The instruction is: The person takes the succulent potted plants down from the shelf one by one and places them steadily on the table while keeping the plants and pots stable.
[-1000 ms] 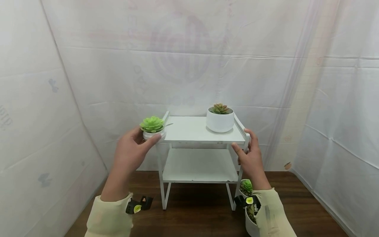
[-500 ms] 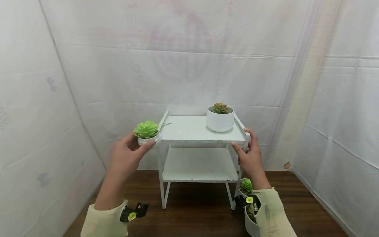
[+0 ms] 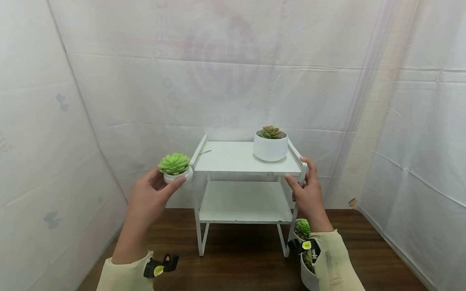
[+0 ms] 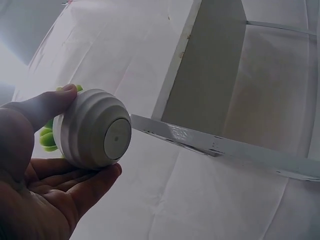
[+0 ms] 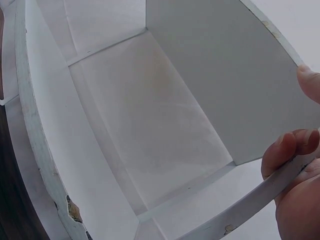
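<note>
Between thumb and fingers my left hand (image 3: 150, 198) holds a small ribbed white pot (image 4: 95, 130) with a bright green succulent (image 3: 174, 163). It is in the air just left of the front left corner of a two-tier white shelf (image 3: 245, 202). The left wrist view shows the pot's side and round base. My right hand (image 3: 307, 192) grips the shelf's front right corner post, its fingers curled round the frame in the right wrist view. On the top tier, at the right, stands a larger white pot (image 3: 270, 148) with a reddish-green succulent (image 3: 271, 132).
Beneath my right wrist, beside the shelf's right leg, two more potted succulents stand on the dark wooden table (image 3: 233, 275): one behind (image 3: 302, 228), one in front (image 3: 309, 277), partly hidden by my sleeve. White sheeting (image 3: 233, 81) encloses the back and sides.
My left hand has carried the small potted succulent left and down, away from the top tier's left edge. The right hand keeps its grip on the shelf; the larger pot stays put.
</note>
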Demonstrator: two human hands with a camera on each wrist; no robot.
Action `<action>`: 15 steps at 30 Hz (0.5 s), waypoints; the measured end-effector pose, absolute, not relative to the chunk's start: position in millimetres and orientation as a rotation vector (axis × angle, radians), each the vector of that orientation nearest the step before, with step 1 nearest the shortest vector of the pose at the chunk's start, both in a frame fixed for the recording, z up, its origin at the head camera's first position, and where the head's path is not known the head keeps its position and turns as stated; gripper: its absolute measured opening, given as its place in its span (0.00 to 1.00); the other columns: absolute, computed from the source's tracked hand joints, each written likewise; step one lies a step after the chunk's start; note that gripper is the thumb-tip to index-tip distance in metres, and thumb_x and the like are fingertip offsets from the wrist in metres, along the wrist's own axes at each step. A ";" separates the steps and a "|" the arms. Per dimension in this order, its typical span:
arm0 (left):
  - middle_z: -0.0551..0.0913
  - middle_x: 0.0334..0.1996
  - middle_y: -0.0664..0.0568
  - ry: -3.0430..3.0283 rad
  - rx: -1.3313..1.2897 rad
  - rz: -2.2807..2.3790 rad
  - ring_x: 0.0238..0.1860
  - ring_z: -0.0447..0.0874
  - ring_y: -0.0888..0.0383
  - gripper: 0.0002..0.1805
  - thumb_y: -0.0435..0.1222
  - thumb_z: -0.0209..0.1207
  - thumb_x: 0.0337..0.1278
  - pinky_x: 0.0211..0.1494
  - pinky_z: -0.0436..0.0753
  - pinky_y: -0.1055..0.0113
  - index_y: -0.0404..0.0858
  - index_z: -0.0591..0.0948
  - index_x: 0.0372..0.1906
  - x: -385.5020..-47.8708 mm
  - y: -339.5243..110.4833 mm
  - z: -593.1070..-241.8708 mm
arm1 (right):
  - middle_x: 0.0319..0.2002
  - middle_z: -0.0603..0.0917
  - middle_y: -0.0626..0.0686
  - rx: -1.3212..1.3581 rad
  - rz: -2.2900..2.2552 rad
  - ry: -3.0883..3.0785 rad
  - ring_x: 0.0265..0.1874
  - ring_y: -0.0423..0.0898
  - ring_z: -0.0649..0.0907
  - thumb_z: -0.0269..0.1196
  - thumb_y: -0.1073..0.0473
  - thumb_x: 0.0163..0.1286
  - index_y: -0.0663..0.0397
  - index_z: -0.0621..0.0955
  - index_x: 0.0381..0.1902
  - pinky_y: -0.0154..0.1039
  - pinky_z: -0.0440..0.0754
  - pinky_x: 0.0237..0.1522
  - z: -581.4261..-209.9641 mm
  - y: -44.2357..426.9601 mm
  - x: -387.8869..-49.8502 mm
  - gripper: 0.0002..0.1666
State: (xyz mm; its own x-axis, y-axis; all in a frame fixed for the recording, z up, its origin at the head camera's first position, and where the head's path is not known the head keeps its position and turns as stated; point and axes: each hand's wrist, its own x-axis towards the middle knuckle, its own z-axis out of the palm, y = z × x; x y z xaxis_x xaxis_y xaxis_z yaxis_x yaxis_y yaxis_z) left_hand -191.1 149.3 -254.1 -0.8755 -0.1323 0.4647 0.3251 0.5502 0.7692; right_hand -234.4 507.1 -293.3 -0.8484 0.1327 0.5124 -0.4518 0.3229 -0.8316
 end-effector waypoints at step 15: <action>0.70 0.68 0.42 -2.302 -0.116 -1.362 0.68 0.70 0.46 0.43 0.56 0.65 0.55 0.63 0.74 0.54 0.38 0.66 0.70 -199.4 138.9 -281.9 | 0.53 0.74 0.58 0.303 1.569 -2.072 0.13 0.36 0.69 0.60 0.60 0.71 0.46 0.55 0.74 0.32 0.73 0.18 -295.6 506.6 -235.1 0.40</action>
